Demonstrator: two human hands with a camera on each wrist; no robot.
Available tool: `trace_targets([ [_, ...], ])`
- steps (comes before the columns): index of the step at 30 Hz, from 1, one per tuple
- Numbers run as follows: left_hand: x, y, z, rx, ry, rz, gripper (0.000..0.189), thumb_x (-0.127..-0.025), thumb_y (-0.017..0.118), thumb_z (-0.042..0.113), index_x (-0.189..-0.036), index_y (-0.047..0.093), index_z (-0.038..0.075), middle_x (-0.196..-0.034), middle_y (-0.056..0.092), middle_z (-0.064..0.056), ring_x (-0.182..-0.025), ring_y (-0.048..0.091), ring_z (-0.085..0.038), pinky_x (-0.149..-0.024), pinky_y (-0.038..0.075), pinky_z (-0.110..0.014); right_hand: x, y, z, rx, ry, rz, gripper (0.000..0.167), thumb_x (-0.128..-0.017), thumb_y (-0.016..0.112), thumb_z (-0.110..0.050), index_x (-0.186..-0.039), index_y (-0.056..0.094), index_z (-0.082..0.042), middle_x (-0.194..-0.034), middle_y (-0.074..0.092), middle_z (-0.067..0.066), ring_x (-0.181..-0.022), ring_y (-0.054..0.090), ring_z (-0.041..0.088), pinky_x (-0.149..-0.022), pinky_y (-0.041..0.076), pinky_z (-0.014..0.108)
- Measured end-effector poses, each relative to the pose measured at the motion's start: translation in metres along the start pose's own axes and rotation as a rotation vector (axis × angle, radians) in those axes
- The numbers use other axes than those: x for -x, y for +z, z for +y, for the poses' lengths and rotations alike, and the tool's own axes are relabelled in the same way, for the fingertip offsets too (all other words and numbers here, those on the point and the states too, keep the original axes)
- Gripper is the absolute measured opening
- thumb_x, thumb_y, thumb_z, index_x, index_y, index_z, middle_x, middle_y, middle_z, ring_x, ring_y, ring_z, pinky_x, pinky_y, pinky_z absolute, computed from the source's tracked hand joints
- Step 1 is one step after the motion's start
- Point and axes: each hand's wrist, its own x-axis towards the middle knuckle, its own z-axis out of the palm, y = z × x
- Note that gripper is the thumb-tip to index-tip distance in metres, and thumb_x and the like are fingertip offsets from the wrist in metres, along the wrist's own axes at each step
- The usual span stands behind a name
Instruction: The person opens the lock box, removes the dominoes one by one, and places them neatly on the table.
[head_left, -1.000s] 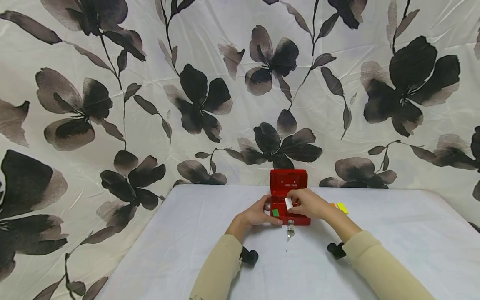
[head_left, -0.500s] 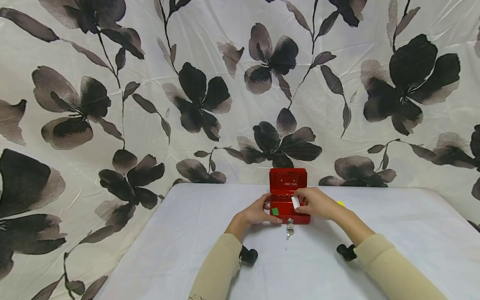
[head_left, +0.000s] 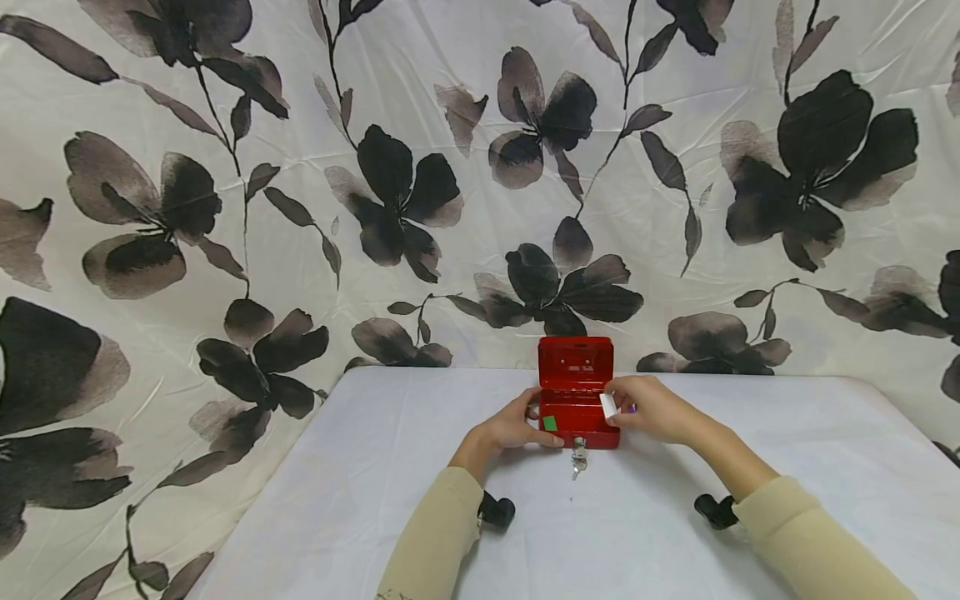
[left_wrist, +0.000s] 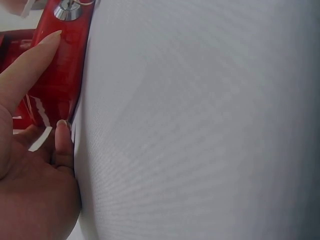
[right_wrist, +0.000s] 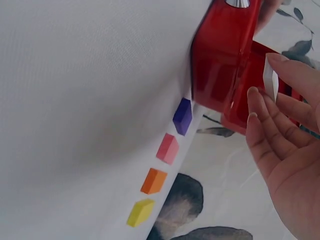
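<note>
A red cash box [head_left: 600, 439] stands with its lid up near the table's far edge. Keys [head_left: 578, 462] hang from the lock on its front. My left hand [head_left: 510, 427] holds the box at its left side, thumb laid along the front wall in the left wrist view. Between thumb and fingers, my right hand [head_left: 656, 410] pinches a small white block [right_wrist: 270, 79] at the box's right edge. A green block [head_left: 550, 423] is in the front left of the box. Part of the box's inside is hidden by the right hand in the right wrist view.
Beside the box, the right wrist view shows a row of small blocks: purple [right_wrist: 183, 117], pink [right_wrist: 168, 148], orange [right_wrist: 153, 180] and yellow [right_wrist: 140, 212]. They lie near the edge of the white table [head_left: 570, 542]. Behind hangs a flower-printed cloth [head_left: 442, 317].
The right hand has shifted right, carrying the white block from over the box's middle to its right edge. It now covers the yellow block in the head view. My left hand keeps its place.
</note>
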Motion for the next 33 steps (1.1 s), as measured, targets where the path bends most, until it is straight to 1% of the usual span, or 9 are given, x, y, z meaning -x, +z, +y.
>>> trace_targets([
  [3, 0.000, 0.000, -0.001, 0.009, 0.009, -0.002, 0.090, -0.079, 0.090, 0.019, -0.153, 0.040, 0.015, -0.125, 0.056, -0.005, -0.117, 0.046, -0.025, -0.098, 0.050, -0.046, 0.003, -0.002, 0.002, -0.003, 0.000, -0.002, 0.034, -0.085, 0.082, -0.006, -0.113, 0.067, 0.004, -0.081, 0.062, -0.003, -0.076, 0.055, 0.014, -0.067, 0.051, 0.027],
  [6, 0.000, -0.001, -0.001, 0.019, 0.012, -0.002, 0.088, -0.079, 0.090, 0.018, -0.152, 0.041, 0.015, -0.124, 0.056, -0.005, -0.115, 0.046, -0.025, -0.096, 0.050, -0.046, 0.005, -0.004, 0.004, 0.009, -0.016, -0.001, 0.033, -0.084, 0.082, -0.006, -0.112, 0.067, 0.004, -0.081, 0.062, -0.003, -0.076, 0.056, 0.015, -0.067, 0.052, 0.027],
  [10, 0.000, -0.001, -0.001, 0.027, 0.012, -0.004, 0.088, -0.079, 0.090, 0.017, -0.152, 0.041, 0.015, -0.123, 0.055, -0.005, -0.115, 0.046, -0.026, -0.095, 0.050, -0.046, 0.010, -0.008, 0.007, 0.022, -0.009, 0.000, 0.035, -0.084, 0.083, -0.008, -0.113, 0.067, 0.003, -0.082, 0.062, -0.004, -0.077, 0.056, 0.014, -0.068, 0.053, 0.026],
  [15, 0.000, -0.001, 0.000, 0.026, 0.011, -0.014, 0.090, -0.079, 0.090, 0.018, -0.153, 0.039, 0.015, -0.125, 0.055, -0.005, -0.116, 0.047, -0.025, -0.100, 0.049, -0.047, 0.017, -0.014, 0.011, 0.020, 0.006, 0.004, 0.036, -0.084, 0.084, -0.008, -0.114, 0.067, 0.004, -0.083, 0.061, -0.004, -0.076, 0.055, 0.012, -0.068, 0.054, 0.026],
  [21, 0.001, 0.000, 0.001, 0.037, 0.000, -0.010, 0.091, -0.079, 0.090, 0.018, -0.154, 0.038, 0.015, -0.129, 0.055, -0.005, -0.120, 0.046, -0.026, -0.105, 0.047, -0.051, 0.026, -0.021, 0.016, 0.025, 0.000, 0.020, 0.037, -0.083, 0.084, -0.006, -0.113, 0.067, 0.006, -0.082, 0.060, -0.004, -0.078, 0.056, 0.016, -0.071, 0.054, 0.030],
  [24, 0.002, 0.000, 0.001, 0.037, -0.005, -0.004, 0.092, -0.078, 0.090, 0.018, -0.154, 0.038, 0.016, -0.130, 0.055, -0.005, -0.121, 0.047, -0.026, -0.106, 0.047, -0.051, 0.031, -0.026, 0.019, 0.034, 0.004, 0.025, 0.038, -0.082, 0.085, -0.008, -0.113, 0.067, 0.006, -0.081, 0.059, -0.004, -0.078, 0.056, 0.017, -0.070, 0.053, 0.030],
  [28, 0.004, 0.000, 0.002, 0.034, -0.013, 0.005, 0.093, -0.077, 0.091, 0.019, -0.154, 0.039, 0.018, -0.130, 0.055, -0.004, -0.121, 0.047, -0.026, -0.107, 0.046, -0.051, 0.038, -0.031, 0.025, 0.048, 0.011, 0.036, 0.037, -0.081, 0.086, -0.009, -0.111, 0.067, 0.004, -0.081, 0.059, -0.005, -0.078, 0.056, 0.016, -0.070, 0.051, 0.029],
  [33, 0.004, 0.000, 0.002, 0.032, -0.013, 0.008, 0.093, -0.077, 0.091, 0.020, -0.154, 0.039, 0.019, -0.130, 0.056, -0.004, -0.121, 0.047, -0.026, -0.108, 0.045, -0.052, 0.045, -0.035, 0.036, 0.067, 0.003, 0.052, 0.038, -0.080, 0.086, -0.008, -0.109, 0.066, 0.005, -0.081, 0.059, -0.004, -0.076, 0.056, 0.012, -0.071, 0.052, 0.033],
])
